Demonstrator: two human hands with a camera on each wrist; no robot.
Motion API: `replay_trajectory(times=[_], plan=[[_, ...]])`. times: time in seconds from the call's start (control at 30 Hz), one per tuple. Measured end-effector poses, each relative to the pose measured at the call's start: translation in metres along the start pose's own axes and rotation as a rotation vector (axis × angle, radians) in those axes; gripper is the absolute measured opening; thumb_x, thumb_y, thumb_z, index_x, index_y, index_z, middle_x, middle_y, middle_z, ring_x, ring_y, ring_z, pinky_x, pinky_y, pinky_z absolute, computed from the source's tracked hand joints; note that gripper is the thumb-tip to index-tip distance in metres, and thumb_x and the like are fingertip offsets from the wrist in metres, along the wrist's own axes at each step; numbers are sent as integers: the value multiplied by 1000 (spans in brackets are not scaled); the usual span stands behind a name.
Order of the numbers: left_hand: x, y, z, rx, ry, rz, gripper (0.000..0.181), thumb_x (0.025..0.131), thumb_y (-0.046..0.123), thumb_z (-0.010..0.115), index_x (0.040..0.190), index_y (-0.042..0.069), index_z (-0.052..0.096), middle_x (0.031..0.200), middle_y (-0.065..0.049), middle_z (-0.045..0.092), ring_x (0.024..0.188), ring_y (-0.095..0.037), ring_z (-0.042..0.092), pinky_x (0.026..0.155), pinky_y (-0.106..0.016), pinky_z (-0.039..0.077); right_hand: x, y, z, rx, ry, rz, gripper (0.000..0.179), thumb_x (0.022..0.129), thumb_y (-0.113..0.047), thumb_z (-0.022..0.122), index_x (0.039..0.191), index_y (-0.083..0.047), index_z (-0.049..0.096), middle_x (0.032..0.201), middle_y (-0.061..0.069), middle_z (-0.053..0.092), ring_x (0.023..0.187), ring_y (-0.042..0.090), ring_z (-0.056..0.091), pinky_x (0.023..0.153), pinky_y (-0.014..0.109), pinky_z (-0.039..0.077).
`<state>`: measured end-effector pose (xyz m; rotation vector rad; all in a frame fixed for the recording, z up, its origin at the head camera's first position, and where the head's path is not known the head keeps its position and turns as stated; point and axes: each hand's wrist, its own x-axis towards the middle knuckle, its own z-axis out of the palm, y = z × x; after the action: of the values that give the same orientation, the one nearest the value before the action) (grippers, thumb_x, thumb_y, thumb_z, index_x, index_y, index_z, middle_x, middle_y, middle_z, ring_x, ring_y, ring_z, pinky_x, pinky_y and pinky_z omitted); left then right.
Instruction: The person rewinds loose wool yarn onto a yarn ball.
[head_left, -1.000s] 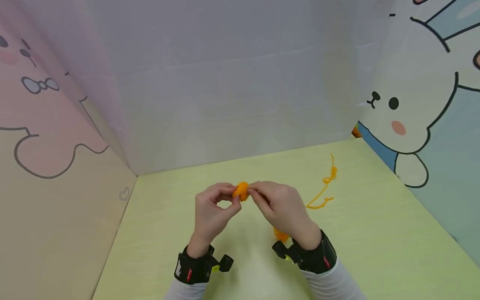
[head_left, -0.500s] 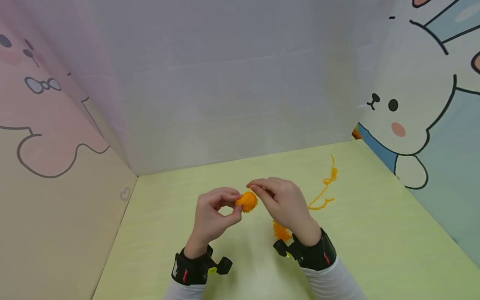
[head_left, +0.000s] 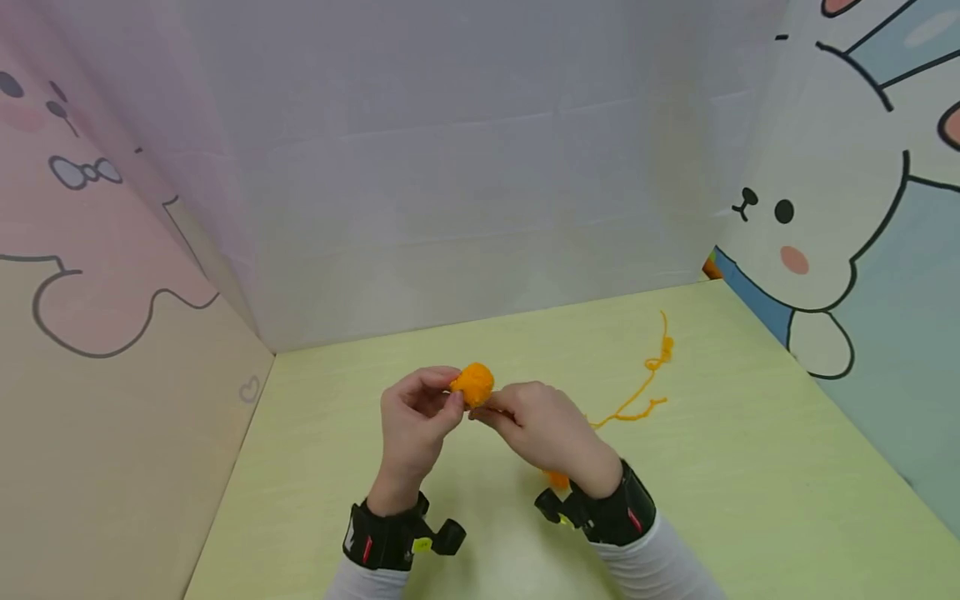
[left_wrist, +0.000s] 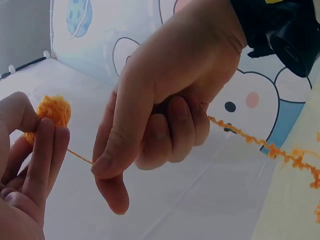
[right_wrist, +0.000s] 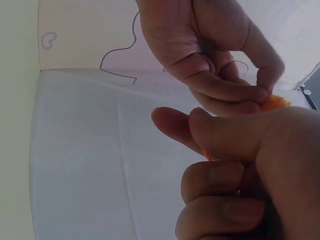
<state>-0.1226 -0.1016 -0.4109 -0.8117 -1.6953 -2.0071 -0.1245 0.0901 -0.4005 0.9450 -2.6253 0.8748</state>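
Note:
A small ball of orange yarn [head_left: 475, 384] is held up above the table, pinched between the thumb and fingers of my left hand [head_left: 411, 429]. Just to its right, my right hand [head_left: 546, 427] pinches the yarn strand [left_wrist: 80, 156] with thumb and forefinger. In the left wrist view that strand runs taut from the ball to the right fingertips. Behind the curled right fingers a kinked yarn tail [left_wrist: 270, 148] comes out and trails off. My right hand mostly hides the ball [right_wrist: 276, 103] in the right wrist view.
Loose yarn [head_left: 653, 364] with knots lies on the pale yellow-green table [head_left: 765, 467] at the right. A clump of orange yarn [head_left: 557, 479] shows partly under my right wrist. White cloth [head_left: 480, 183] closes off the back, and cartoon-printed panels [head_left: 892, 333] stand at the sides.
My right hand has gone from touching the ball, up over its top, then down to its lower right. The ball has shifted right and back left, turning in the left fingers.

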Motion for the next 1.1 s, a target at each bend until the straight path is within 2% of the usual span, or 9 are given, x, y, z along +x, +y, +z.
replay_trajectory(times=[0.1, 0.2, 0.3, 0.43, 0.57, 0.67, 0.77, 0.9, 1.1], plan=[[1, 0, 1, 126, 118, -7, 16, 81, -11, 70, 95, -15, 64, 100, -6, 70, 80, -23, 68, 72, -23, 60, -1, -2, -3, -13, -17, -33, 13, 96, -34, 65, 95, -24, 74, 71, -16, 60, 60, 4, 49, 55, 23, 47], [3, -2, 0, 247, 194, 2, 16, 79, -12, 71, 95, -9, 68, 97, -14, 69, 79, -25, 68, 72, -22, 60, -4, -3, -7, -34, -34, -72, 14, 97, -32, 64, 101, -24, 75, 81, -17, 66, 65, 2, 52, 60, 24, 51], [3, -6, -1, 309, 222, 3, 18, 79, -12, 72, 96, -6, 70, 96, -19, 68, 78, -26, 67, 72, -23, 60, -7, -4, -11, -44, -56, -122, 13, 97, -30, 64, 101, -23, 74, 83, -16, 66, 67, 1, 53, 62, 24, 52], [3, -12, -4, 336, 226, -13, 18, 79, -9, 74, 96, -4, 71, 96, -16, 69, 78, -25, 67, 71, -24, 60, -9, -6, -13, -22, -47, -194, 12, 98, -26, 63, 102, -22, 73, 86, -15, 67, 69, 0, 53, 64, 24, 52], [3, -14, -5, 338, 183, -28, 18, 78, -8, 75, 95, -3, 71, 96, -13, 69, 77, -24, 68, 69, -24, 60, -9, -5, -14, 14, 76, -243, 12, 98, -21, 62, 104, -19, 72, 92, -12, 70, 72, 0, 56, 65, 25, 55], [4, -14, -5, 346, 122, -40, 18, 78, -7, 75, 95, -1, 71, 96, -12, 70, 77, -23, 68, 69, -26, 61, -9, -3, -15, 22, 193, -253, 11, 97, -18, 62, 103, -16, 71, 94, -9, 71, 73, 1, 58, 65, 26, 57], [4, -13, -3, 357, 58, -51, 19, 78, -8, 75, 95, 1, 72, 96, -11, 70, 76, -21, 68, 68, -28, 61, -9, 0, -16, 14, 276, -243, 9, 95, -16, 64, 101, -14, 71, 94, -7, 71, 73, 1, 58, 65, 27, 58], [4, -11, -1, 367, -9, -51, 21, 77, -9, 75, 94, 2, 73, 95, -11, 70, 74, -21, 67, 68, -28, 61, -8, 3, -18, -8, 345, -205, 9, 94, -17, 66, 100, -13, 72, 90, -6, 70, 66, 3, 54, 60, 27, 56], [3, -5, 1, 366, -119, -55, 25, 73, -15, 76, 92, 0, 72, 95, -15, 70, 78, -21, 67, 68, -28, 62, -7, 5, -22, -33, 393, -138, 11, 93, -17, 68, 100, -10, 72, 85, -3, 69, 57, 5, 47, 53, 25, 52]])
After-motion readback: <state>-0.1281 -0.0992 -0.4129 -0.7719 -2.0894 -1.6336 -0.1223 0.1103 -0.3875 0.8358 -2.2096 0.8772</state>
